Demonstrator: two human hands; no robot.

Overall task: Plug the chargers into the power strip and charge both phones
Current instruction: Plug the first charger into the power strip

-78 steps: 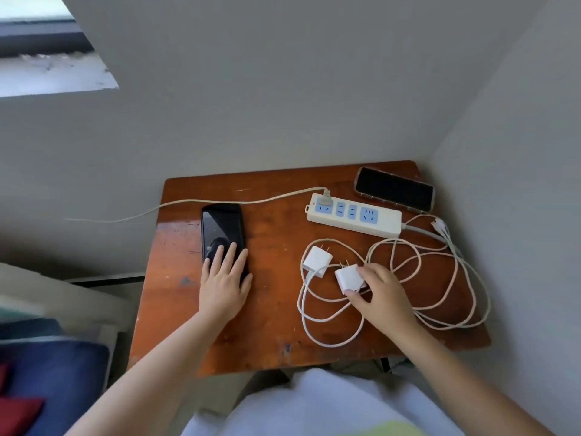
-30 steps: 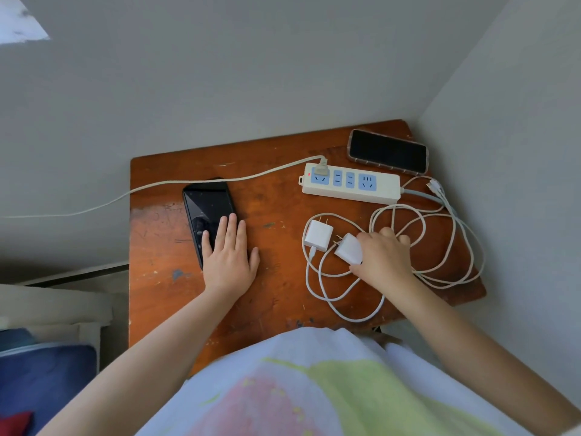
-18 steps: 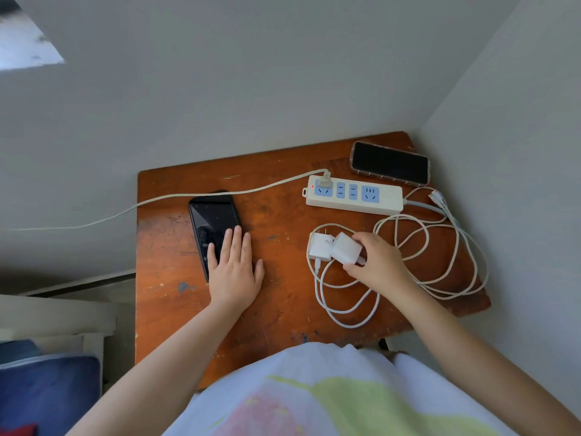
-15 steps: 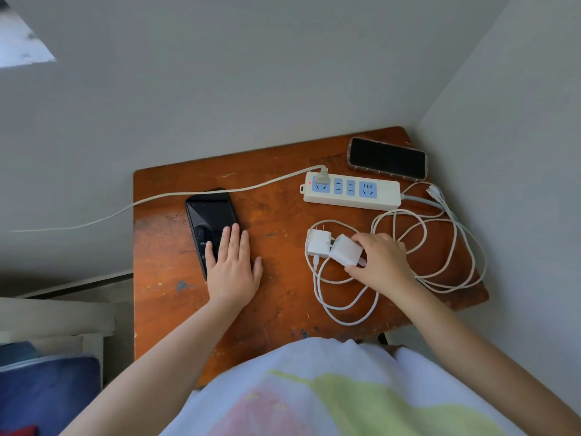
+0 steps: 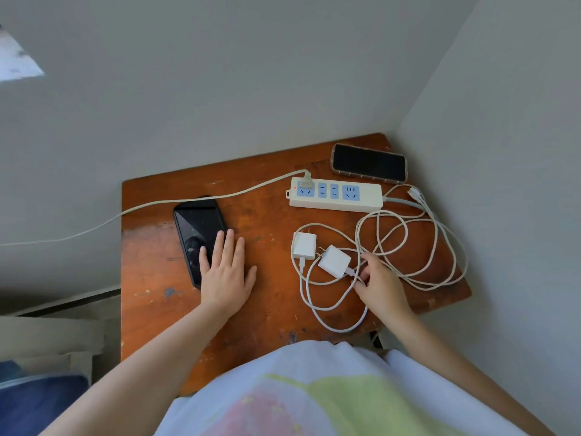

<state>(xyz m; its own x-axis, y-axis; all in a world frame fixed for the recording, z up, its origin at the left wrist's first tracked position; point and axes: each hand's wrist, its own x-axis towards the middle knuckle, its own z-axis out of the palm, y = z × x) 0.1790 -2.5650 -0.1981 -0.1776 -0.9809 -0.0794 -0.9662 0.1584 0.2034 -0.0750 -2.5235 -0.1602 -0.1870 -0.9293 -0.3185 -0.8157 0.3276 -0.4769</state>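
A white power strip [image 5: 336, 195] with blue sockets lies at the back of the wooden table [image 5: 270, 309]; one plug [image 5: 305, 182] sits in its left socket. A black phone [image 5: 196, 225] lies at the left, and my left hand [image 5: 224, 278] rests flat on its lower end with fingers spread. A second phone [image 5: 369, 163] lies behind the strip. Two white chargers lie side by side: one [image 5: 304, 245] upright, the other [image 5: 334, 261] tilted. My right hand [image 5: 382, 284] pinches the cable where it enters the tilted charger. Looped white cables [image 5: 408, 247] lie to the right.
Grey walls close in behind and to the right of the table. A white cord [image 5: 94, 225] runs off the table's left edge from the strip's plug. Loose cable connectors [image 5: 415, 193] lie by the strip's right end. My shirt covers the table's front edge.
My right hand has slid back off the tilted charger's body to its cable end, leaving the charger lying on the table. The left hand has stayed on the black phone.
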